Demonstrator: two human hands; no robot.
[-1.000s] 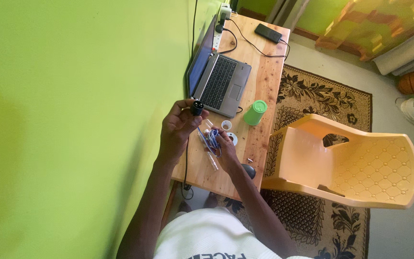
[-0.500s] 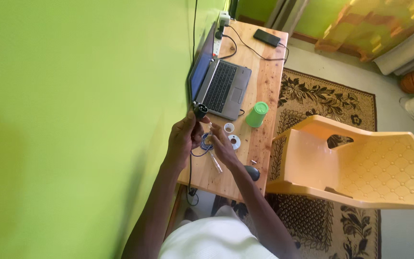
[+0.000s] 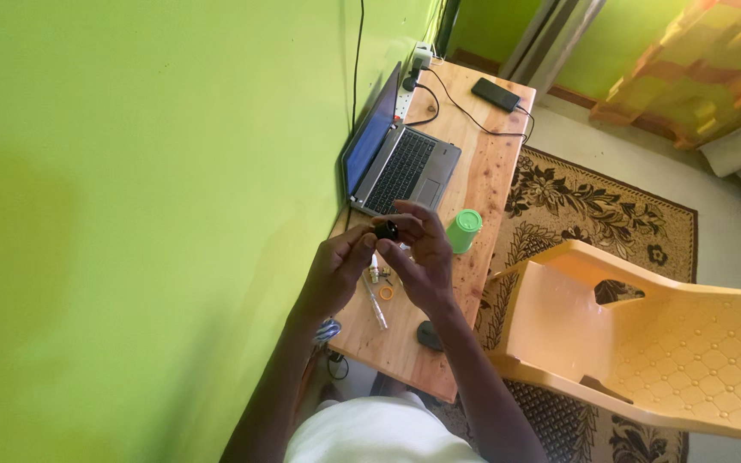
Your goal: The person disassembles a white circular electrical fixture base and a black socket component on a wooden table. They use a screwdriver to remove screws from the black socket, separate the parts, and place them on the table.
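Both hands lifted off the desk, pinching one small black part between them.

A second ago the hands were low among the loose bits on the wooden desk (image 3: 482,171); now the left hand (image 3: 336,274) and right hand (image 3: 422,257) meet in the air, fingertips closed together on a small black piece (image 3: 386,230). That suggests close fiddling with it. A pen-like tool (image 3: 376,306), an orange ring (image 3: 385,292) and a dark mouse (image 3: 429,335) lie below; the green cup (image 3: 465,231) stands beside the open laptop (image 3: 392,163).
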